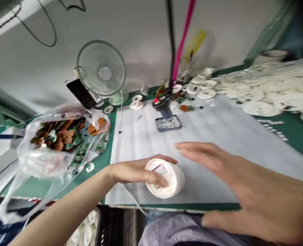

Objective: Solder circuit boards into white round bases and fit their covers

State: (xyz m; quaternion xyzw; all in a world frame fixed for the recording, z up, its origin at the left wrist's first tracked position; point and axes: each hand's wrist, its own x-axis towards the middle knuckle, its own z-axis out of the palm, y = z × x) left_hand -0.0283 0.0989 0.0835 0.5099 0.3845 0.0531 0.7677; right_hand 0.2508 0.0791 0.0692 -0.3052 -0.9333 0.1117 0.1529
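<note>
Pale grey mat: left hand clenched over white round plastic housing at 6 o'clock, right hand open, blurred, empty, just beside it; clear plastic bag of circuit boards at 9 o'clock, white housings heaped at 2 o'clock.

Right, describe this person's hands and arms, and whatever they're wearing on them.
The left hand and right hand are bare, with no gloves, rings or cables. The left forearm has no sleeve or watch in view. The right hand is blurred.
</note>
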